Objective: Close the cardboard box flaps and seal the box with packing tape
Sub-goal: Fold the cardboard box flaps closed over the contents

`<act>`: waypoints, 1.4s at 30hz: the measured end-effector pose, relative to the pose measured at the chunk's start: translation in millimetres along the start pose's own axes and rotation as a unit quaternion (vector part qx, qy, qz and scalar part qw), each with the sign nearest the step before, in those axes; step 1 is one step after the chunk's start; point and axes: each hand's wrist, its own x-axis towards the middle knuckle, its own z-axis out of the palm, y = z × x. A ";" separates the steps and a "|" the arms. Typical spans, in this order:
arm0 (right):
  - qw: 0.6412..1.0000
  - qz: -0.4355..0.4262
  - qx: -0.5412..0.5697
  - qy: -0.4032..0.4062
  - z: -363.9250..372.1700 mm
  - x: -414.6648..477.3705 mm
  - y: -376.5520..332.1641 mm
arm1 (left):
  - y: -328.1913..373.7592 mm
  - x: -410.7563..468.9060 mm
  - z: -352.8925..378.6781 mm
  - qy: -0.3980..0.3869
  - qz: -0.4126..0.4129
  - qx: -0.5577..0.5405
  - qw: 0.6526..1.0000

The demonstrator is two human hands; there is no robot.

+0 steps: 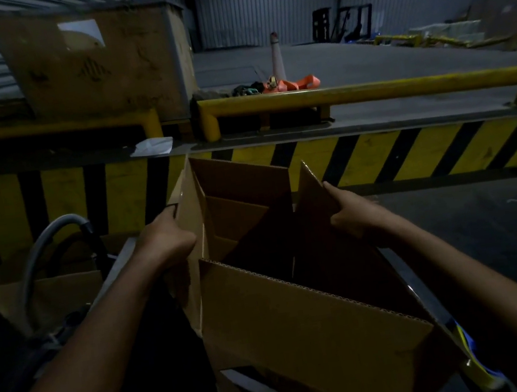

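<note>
Cardboard box [303, 332] nearest of all, standing open right below the camera, between the two forearms. Near flap [304, 319] upright, corrugated edge showing. Left flap [191, 218] raised and pinched at its outer edge by the left hand [167, 238], fingers wrapped round the board. Right flap [312, 195] tilted inward, held by the right hand [352, 212], thumb on its face, fingers curled behind. Far flap [241, 178] up as well, with a smaller inner panel [236, 215] visible below it. Interior dark; contents impossible to make out.

Judged from this: closing barely begun, or just about to begin. All four flaps up, none folded flat, no seam formed. No packing tape anywhere in sight, so sealing wholly ahead. Something blue and yellow [467, 342] at the box's lower right corner, too blurred to identify.

Pale label patch [239, 378] low on the box's near side, nothing legible. Grey hose [44, 239] curving at left. Beyond, black-and-yellow striped kerb [378, 159], crumpled white paper [152, 146] on the ledge, yellow rail [368, 90]. Farther off, large carton [92, 66] bearing a white sticker and dark handling marks, unreadable in this light; orange strap [294, 83] and a cone [277, 57]; forklift [342, 24] by the corrugated wall.
</note>
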 end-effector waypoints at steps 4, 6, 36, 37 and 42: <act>0.999 -0.022 0.030 0.032 -4.8 3.0 -1.4 | 0.5 7.4 -7.4 -0.047 0.030 0.025 0.998; 0.998 -0.032 0.035 0.048 -8.2 8.4 -4.3 | -1.1 7.3 -10.5 -0.073 0.025 0.010 0.997; 0.997 0.004 -0.023 0.077 -54.0 10.5 0.0 | -3.0 1.7 -30.4 -0.127 0.009 -0.081 0.989; 0.997 0.009 -0.028 0.072 -50.9 9.4 -0.9 | -3.3 -0.1 -29.3 -0.129 0.001 -0.074 0.989; 0.997 -0.022 0.021 0.068 -10.4 -0.4 16.5 | -9.5 -15.9 -12.6 -0.130 -0.004 -0.039 0.991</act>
